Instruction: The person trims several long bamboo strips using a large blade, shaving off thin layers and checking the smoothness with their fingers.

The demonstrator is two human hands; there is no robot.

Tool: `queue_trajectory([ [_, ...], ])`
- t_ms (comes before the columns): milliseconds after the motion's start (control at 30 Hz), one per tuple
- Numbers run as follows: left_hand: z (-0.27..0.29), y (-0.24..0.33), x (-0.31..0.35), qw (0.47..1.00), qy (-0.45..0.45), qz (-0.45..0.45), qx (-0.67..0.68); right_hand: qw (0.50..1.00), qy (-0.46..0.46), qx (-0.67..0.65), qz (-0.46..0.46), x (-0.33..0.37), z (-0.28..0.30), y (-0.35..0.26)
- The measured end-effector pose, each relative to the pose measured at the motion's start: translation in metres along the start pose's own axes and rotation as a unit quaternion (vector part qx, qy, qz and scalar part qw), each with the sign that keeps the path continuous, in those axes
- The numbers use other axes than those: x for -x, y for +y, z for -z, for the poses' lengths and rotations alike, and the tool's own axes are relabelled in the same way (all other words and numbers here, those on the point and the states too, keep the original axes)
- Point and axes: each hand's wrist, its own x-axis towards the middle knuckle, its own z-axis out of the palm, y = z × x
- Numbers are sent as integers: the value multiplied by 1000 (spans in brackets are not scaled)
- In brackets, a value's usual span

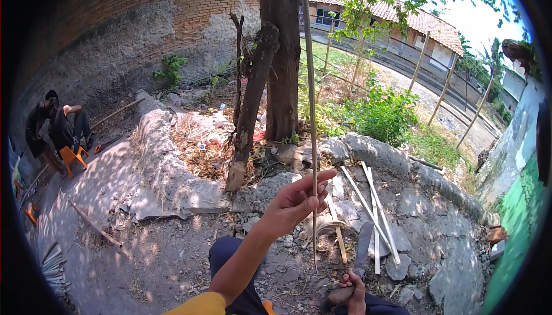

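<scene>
Grasping, left hand: one long thin strip, near upright, seen just right of the tree trunk. Right hand: clenched round a large knife, nearer than the trunk, rightward. Pale strips: on ground, likewise nearer, rightward.
</scene>
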Motion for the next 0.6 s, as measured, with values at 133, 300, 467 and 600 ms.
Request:
queue_trajectory([
  [133, 3, 1, -1, 999, -3, 15, -51, 1000, 20, -10, -9, -1, 1, -1],
  [300, 2, 0, -1, 998, 0, 34, -50, 1000, 10, -9, -6, 4, -11, -3],
  [467, 1, 1, 1, 999, -4, 29, -37, 1000, 18, -12, -12, 1, -3, 0],
  [600, 0, 1, 2, 1000, -3, 27, -13, 999, -6, -32, -21, 3, 3, 4],
])
